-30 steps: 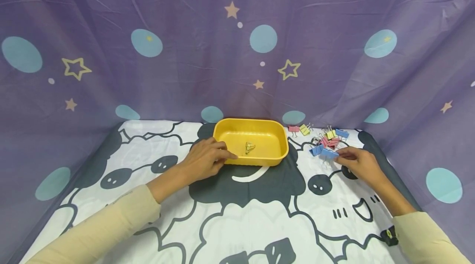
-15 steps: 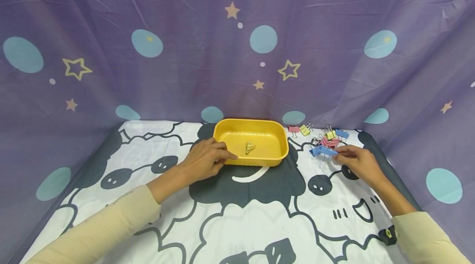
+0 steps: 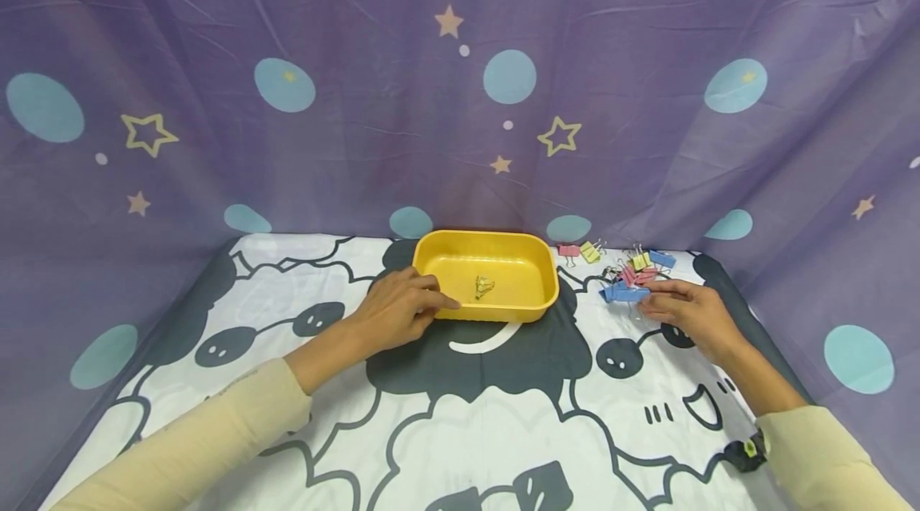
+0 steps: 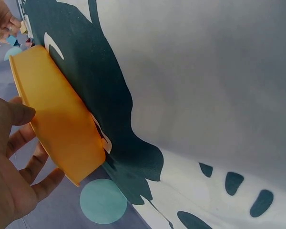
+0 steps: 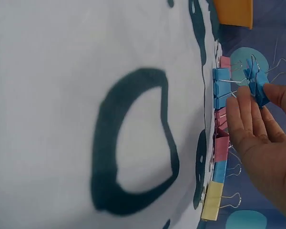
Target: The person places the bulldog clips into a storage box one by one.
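My left hand [image 3: 398,305] grips the near-left rim of a yellow tray [image 3: 503,313], thumb on the outer wall [image 4: 57,109] in the left wrist view. A small yellowish binder clip or two [image 3: 484,286] lie in the tray; how many is hard to tell. At the right, my right hand [image 3: 690,315] pinches a blue binder clip [image 5: 260,86] between thumb and fingers, just at the near side of a clip pile. Beside it in the right wrist view sit another blue clip [image 5: 221,88] and a pink clip [image 5: 221,145].
More binder clips lie around the pile: a yellow one [image 3: 640,259], a blue one [image 3: 662,259], and a pink [image 3: 569,250] and a yellow clip [image 3: 592,252] off to the left. A purple curtain [image 3: 359,136] hangs behind the patterned cloth [image 3: 489,431].
My right hand has shifted slightly left with the blue binder clip, which has turned more level. The left hand and the tray have stayed still.
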The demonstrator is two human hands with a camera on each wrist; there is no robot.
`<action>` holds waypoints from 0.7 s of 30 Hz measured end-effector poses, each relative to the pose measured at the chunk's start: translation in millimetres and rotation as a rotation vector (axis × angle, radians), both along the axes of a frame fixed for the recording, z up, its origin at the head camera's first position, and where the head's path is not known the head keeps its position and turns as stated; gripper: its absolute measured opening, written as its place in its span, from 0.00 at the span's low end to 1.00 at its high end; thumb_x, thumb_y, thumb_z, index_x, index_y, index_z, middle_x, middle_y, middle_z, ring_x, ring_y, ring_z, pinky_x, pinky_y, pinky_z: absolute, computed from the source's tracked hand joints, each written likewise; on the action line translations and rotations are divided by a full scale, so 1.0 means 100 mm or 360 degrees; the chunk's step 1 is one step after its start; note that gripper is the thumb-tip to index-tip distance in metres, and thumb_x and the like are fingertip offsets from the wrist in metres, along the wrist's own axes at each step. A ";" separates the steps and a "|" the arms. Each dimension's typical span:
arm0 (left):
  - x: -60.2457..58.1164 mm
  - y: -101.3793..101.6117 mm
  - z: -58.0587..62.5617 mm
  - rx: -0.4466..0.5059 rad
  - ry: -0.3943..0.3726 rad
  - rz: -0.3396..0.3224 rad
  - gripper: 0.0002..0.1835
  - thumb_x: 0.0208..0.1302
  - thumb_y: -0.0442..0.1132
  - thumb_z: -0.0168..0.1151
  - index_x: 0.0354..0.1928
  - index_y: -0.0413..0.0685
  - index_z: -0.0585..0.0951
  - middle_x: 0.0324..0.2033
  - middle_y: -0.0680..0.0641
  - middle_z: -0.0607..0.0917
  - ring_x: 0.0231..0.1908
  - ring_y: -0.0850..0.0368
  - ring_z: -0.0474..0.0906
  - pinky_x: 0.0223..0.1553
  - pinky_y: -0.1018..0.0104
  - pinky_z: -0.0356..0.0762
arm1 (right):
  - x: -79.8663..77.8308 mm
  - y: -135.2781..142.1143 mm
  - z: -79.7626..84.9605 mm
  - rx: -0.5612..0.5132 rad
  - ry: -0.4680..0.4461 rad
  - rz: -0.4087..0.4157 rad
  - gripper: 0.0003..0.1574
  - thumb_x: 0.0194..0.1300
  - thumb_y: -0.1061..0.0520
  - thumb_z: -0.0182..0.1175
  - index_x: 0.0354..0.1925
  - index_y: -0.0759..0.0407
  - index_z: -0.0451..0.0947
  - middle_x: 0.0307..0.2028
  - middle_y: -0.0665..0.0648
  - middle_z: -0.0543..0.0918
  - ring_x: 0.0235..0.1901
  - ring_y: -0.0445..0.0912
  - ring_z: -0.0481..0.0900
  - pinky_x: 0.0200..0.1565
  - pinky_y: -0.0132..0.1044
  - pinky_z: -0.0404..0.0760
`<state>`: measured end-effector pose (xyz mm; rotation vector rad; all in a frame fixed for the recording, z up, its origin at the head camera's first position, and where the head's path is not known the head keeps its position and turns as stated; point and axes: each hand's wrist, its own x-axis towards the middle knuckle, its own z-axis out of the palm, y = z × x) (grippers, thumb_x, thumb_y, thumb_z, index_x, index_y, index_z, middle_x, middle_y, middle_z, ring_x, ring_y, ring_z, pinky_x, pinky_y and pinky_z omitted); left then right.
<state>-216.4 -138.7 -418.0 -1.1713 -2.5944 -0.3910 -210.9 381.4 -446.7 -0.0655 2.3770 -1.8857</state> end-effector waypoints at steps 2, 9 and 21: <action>0.00 0.00 0.00 0.0000 0.0001 0.0001 0.23 0.67 0.29 0.71 0.55 0.65 0.96 0.37 0.54 0.89 0.39 0.52 0.77 0.41 0.60 0.75 | 0.00 0.01 0.00 -0.0118 -0.0042 0.0012 0.22 0.83 0.64 0.65 0.67 0.75 0.76 0.42 0.44 0.94 0.46 0.38 0.96 0.53 0.33 0.92; 0.01 0.00 0.01 0.0001 0.0004 -0.0001 0.22 0.67 0.29 0.72 0.55 0.65 0.96 0.37 0.53 0.89 0.38 0.52 0.77 0.41 0.60 0.75 | 0.02 0.02 0.04 -0.0573 -0.0184 0.0052 0.19 0.81 0.71 0.61 0.54 0.51 0.89 0.43 0.51 0.94 0.48 0.43 0.97 0.55 0.35 0.92; 0.02 0.00 0.02 0.0019 0.0063 -0.0016 0.23 0.65 0.28 0.73 0.54 0.65 0.96 0.36 0.54 0.88 0.36 0.53 0.76 0.39 0.62 0.74 | -0.01 -0.07 0.06 -0.0944 -0.0238 0.0145 0.27 0.84 0.76 0.49 0.50 0.57 0.92 0.43 0.60 0.95 0.48 0.52 0.97 0.54 0.42 0.94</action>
